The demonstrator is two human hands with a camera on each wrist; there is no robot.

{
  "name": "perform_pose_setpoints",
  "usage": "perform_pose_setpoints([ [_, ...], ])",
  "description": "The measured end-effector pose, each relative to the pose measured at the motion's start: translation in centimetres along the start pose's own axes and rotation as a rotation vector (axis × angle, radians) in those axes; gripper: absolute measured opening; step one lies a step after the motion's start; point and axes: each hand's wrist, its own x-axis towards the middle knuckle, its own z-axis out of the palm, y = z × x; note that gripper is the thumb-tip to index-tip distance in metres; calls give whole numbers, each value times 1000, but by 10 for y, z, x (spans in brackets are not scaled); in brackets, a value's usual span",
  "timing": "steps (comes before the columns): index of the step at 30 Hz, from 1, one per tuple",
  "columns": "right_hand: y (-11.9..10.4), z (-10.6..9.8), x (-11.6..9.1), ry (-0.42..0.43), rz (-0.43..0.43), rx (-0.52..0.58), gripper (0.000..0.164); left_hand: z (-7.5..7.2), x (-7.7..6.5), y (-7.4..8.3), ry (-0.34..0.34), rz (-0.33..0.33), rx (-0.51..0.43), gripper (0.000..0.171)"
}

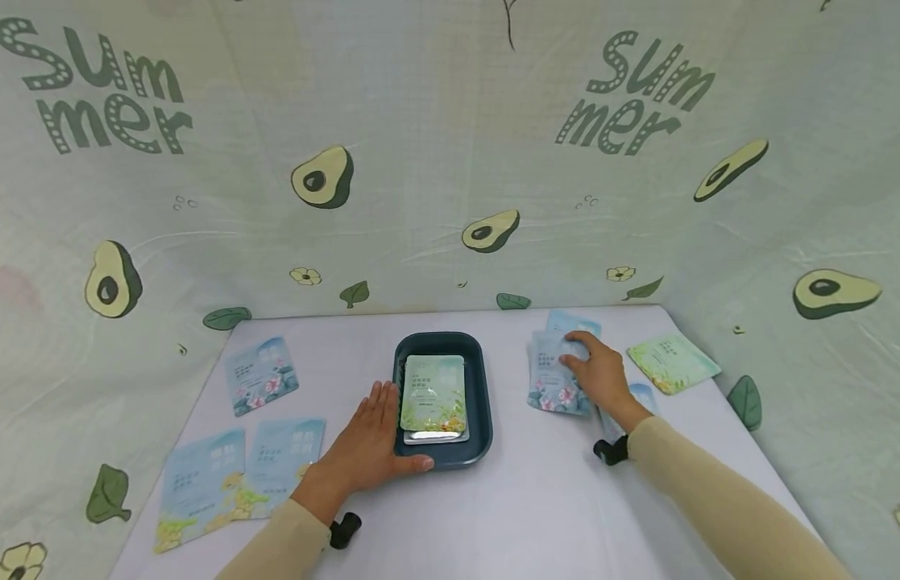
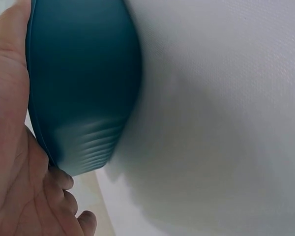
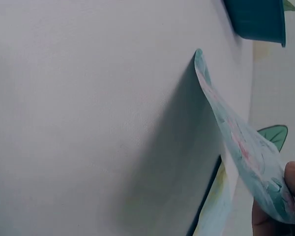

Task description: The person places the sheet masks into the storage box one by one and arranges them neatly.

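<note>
My right grip pinches a thin, blue, pink-flowered flat sachet above the white table; my left grip, fingers straight, touches the dark-teal rectangular tray. Because I pinch only one edge, the sachet could bend and slip.

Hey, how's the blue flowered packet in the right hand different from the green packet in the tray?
The blue flowered packet is pale blue with pink flowers; the green packet is light green with yellowish and orange print along its near edge. The blue one is pinched by the right hand and raised at a slant, while the green one lies inside the tray. Both are flat packets with printed lettering.
</note>
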Motion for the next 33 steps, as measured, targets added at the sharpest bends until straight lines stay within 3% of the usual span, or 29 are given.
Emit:
perform_pose_setpoints([
  [7, -1, -5, 4, -161, -5, 33, 63, 0, 0, 0, -1, -2, -1, 138],
  [16, 3, -2, 2, -29, 8, -11, 49, -2, 1, 2, 2, -3, -10, 137],
  [26, 1, -3, 2, -148, 63, 18, 54, -1, 1, 2, 0, 0, -17, 136],
  [33, -2, -8, 2, -126, 97, 91, 54, 1, 1, 1, 7, -5, -6, 136],
])
